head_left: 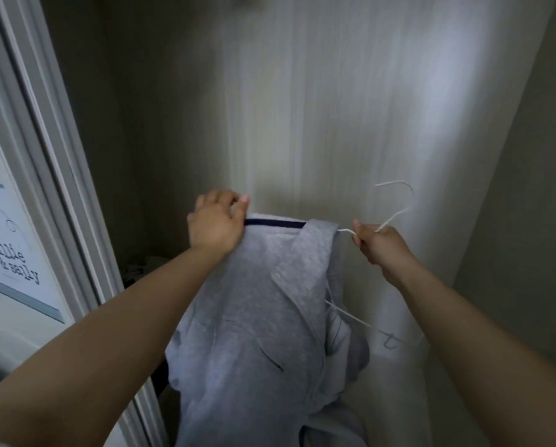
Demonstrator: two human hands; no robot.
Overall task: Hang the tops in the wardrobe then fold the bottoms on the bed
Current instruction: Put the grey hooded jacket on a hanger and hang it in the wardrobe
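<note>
Far left of the frame there's a white-framed door or panel with a pale sign on it, printed in dark typewriter-style letters that read "millie & sally". Just right of that the wardrobe interior starts, a dim grey-beige back wall with a brighter patch of light toward the upper right.

Centre-left, the left hand is up at about mid-height, fingers curled over the top edge of a soft light-grey fleece hoodie top, gripping it right at the neckline where a dark navy strip runs along the collar. The top hangs down from that hand through the middle and bottom of the frame, bunched and folded on itself, with a paler lining showing at its lower right.

To the right of the collar, the right hand is closed around the neck of a thin white wire hanger; the hook curls up above the fist in the centre-right. One hanger arm touches the hoodie's shoulder, and another bit of white wire shows lower down, beside the fabric. Can't tell how far the hanger sits inside the top.
</note>
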